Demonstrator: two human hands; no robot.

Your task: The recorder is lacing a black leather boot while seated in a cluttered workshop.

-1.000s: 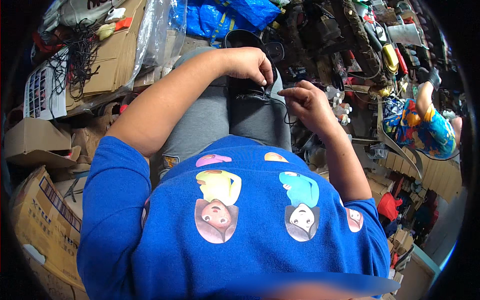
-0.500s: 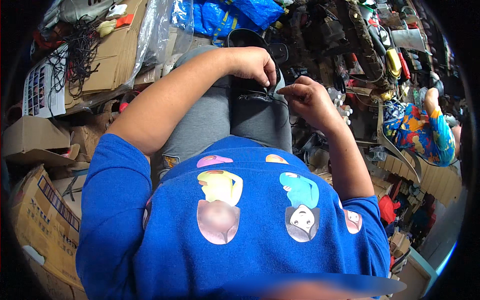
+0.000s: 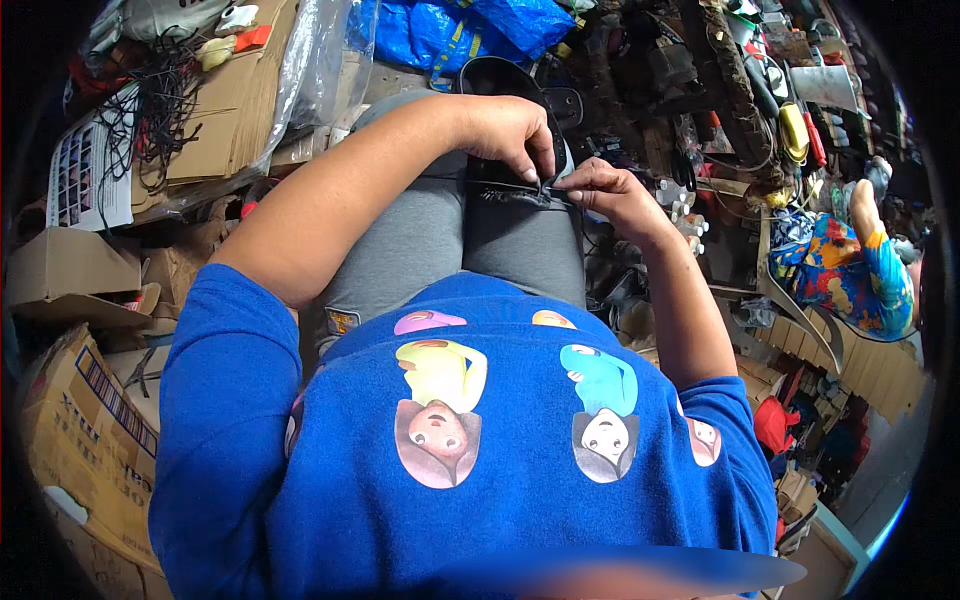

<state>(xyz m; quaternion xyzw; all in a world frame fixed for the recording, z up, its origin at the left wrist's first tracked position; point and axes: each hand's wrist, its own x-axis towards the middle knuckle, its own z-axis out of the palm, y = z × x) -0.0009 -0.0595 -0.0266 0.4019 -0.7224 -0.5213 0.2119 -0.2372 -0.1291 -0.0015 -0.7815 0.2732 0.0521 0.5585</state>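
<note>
"What's new with that person in the blue shirt (image 3: 530, 420)?"

"Look past the shirt to the lap (image 3: 400, 235). A black piece lies across it (a shoe, by my guess), its frayed edge turned back toward the shirt. Both hands are busy over it now."

"Weren't they before?"

"Not so closely. A second ago the right hand (image 3: 620, 190) stood slightly off from the left hand (image 3: 510, 130); now its fingertips have come right in beside the other's. To my mind, the work has drawn down to one small spot on that black piece (image 3: 490, 172)."

"How do they grip?"

"Left thumb and forefinger are narrow, pinching the edge. The right ones are nearly together; whether anything sits between them, I can't tell."

"And all the containers?"

"Biggest first: a yellowish carton (image 3: 90, 430), left of the lap and back beside the shirt; I can't see into it. A crumpled blue bag (image 3: 480, 35) beyond the lap, contents hidden. Left of the lap, a cardboard box (image 3: 75, 265), its inside mostly out of sight. Smallest, some white-capped bottles (image 3: 685, 200) right of the lap; what they hold, I can't make out."
</note>
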